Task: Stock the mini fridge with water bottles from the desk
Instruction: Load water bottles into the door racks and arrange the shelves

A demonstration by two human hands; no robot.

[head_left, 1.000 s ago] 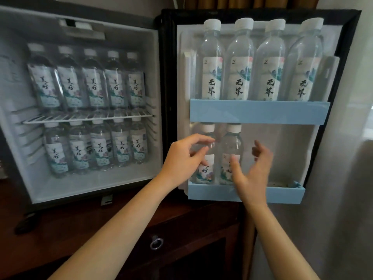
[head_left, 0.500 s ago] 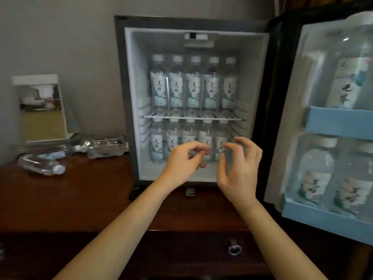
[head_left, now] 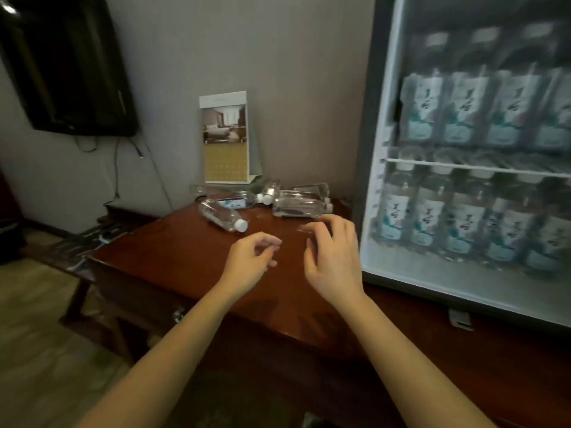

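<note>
Both your hands hover empty over the desk (head_left: 173,267): the left hand (head_left: 248,265) loosely curled, the right hand (head_left: 333,261) spread. The water bottles (head_left: 296,206) lie at 12 o'clock near the wall, bare wood between. The open mini fridge (head_left: 432,274) frame stands at 3 o'clock, just beside your right hand.

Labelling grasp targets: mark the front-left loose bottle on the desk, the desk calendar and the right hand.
front-left loose bottle (head_left: 220,215), head view, on its clear body.
desk calendar (head_left: 225,140), head view, on its printed front face.
right hand (head_left: 335,257), head view, on the back of the hand.
</note>
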